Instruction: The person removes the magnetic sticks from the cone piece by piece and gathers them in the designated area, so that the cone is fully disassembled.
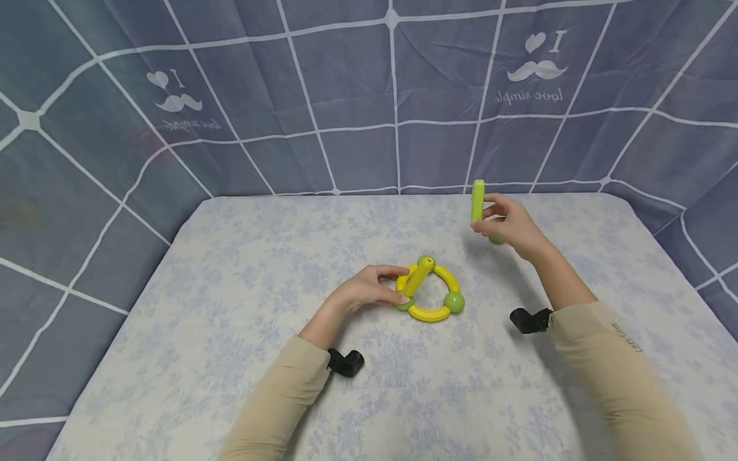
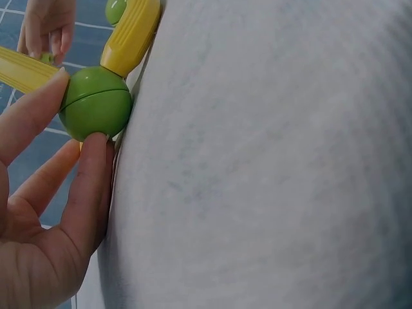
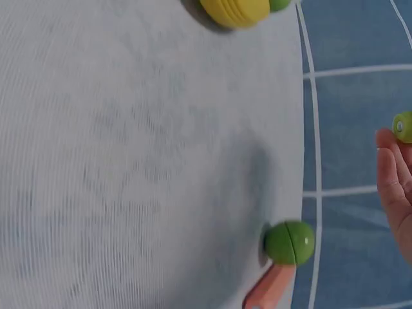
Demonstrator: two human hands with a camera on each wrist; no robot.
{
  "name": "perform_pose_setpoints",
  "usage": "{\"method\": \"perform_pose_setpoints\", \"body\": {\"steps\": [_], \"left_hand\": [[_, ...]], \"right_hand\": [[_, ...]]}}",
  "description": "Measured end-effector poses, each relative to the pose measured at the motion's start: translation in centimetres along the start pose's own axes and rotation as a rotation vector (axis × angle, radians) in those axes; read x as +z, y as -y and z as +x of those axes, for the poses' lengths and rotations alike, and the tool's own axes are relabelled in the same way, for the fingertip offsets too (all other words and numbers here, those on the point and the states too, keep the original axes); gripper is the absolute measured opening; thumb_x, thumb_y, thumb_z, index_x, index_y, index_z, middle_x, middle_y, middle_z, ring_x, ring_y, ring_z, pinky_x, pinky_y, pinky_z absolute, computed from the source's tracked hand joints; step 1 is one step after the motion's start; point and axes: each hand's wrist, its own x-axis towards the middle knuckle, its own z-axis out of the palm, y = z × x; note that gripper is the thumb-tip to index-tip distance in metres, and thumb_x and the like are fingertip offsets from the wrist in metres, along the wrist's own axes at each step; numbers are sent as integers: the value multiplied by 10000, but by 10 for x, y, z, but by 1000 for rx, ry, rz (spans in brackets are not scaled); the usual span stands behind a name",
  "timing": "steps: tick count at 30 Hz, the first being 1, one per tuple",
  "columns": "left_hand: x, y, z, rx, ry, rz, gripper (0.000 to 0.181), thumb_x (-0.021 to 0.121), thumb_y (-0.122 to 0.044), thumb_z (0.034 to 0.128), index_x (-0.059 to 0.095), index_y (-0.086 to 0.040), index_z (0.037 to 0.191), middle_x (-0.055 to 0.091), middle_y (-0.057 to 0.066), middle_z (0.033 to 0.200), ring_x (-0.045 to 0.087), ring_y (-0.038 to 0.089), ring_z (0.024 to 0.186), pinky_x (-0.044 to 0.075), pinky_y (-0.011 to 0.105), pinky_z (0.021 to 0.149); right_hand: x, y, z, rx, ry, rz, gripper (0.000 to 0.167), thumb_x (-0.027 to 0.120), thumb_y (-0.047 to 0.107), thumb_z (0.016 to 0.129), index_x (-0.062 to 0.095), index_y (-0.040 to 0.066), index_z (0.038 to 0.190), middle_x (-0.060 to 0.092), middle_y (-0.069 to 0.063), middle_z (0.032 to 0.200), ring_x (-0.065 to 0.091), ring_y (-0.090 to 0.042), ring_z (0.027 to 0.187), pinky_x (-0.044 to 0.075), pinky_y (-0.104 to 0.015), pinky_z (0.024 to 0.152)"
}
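A ring of yellow curved rods (image 1: 429,315) joined by green balls (image 1: 454,302) lies on the table. My left hand (image 1: 369,286) grips one of its balls, the green ball (image 2: 95,103), between thumb and fingers. From that ball a straight yellow rod (image 1: 419,276) slants upward. Farther back and to the right, my right hand (image 1: 516,227) pinches a lime-green rod (image 1: 478,200), held upright above the table. Partly hidden beneath it is a loose green ball (image 3: 290,243) with an orange-red rod (image 3: 270,286) adjoining it.
The table (image 1: 230,307) has a pale cloth with blue floral marks. A blue-grey curtain (image 1: 357,83) with white lines stands behind it and at both sides. Black wrist devices (image 1: 346,363) sit at both sleeves.
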Motion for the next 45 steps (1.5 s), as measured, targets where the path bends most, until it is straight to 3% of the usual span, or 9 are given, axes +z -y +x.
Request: {"method": "perform_pose_setpoints", "body": {"steps": [10,14,19,25,33,39,45], "left_hand": [[-2,-3,0,9,-7,13,612,753,10,742,554,-115,1306,468,99,1261,588,171,854,541,288,755],[-3,-4,0,13,-4,14,614,747,18,745,546,-103,1313,463,108,1268,592,172,851,541,293,759],[-3,-3,0,1,-5,0,617,753,23,738,552,-107,1307,458,103,1260,597,177,862,542,298,758],[-4,-1,-1,-5,-8,-10,613,755,27,733,562,-116,1298,462,98,1254,593,180,875,542,299,761],[-3,-2,-3,-1,-9,3,613,755,17,739,555,-110,1304,467,96,1253,593,181,863,542,292,754],[-1,-1,-3,-9,5,5,608,752,19,742,555,-105,1303,459,100,1248,593,172,859,542,288,744],[1,-2,-2,1,7,10,606,753,15,743,554,-100,1304,450,109,1262,587,170,867,542,286,744]], "right_hand": [[-41,-10,-14,70,-70,-91,687,646,251,888,303,62,1453,462,-121,1126,477,-61,904,442,-193,750],[-50,-19,-18,76,-109,-111,690,640,237,892,291,27,1449,457,-129,1113,453,-73,902,421,-162,716],[-55,-35,-21,105,-143,-141,667,620,221,905,289,-1,1440,458,-151,1087,447,-145,897,447,-193,673],[-58,-55,-23,148,-128,-185,678,613,145,899,250,-66,1432,444,-252,1131,450,-259,952,472,-180,644],[-60,-79,-24,263,-121,-272,674,656,112,851,303,-137,1368,495,-262,1015,520,-135,687,477,-250,573],[-61,-92,-27,313,-89,-257,715,654,146,850,269,-140,1380,483,-253,1011,506,-114,652,468,-252,556],[-59,-94,-25,289,-128,-236,667,648,116,851,306,-143,1361,490,-232,981,501,-89,641,470,-240,547]]}}
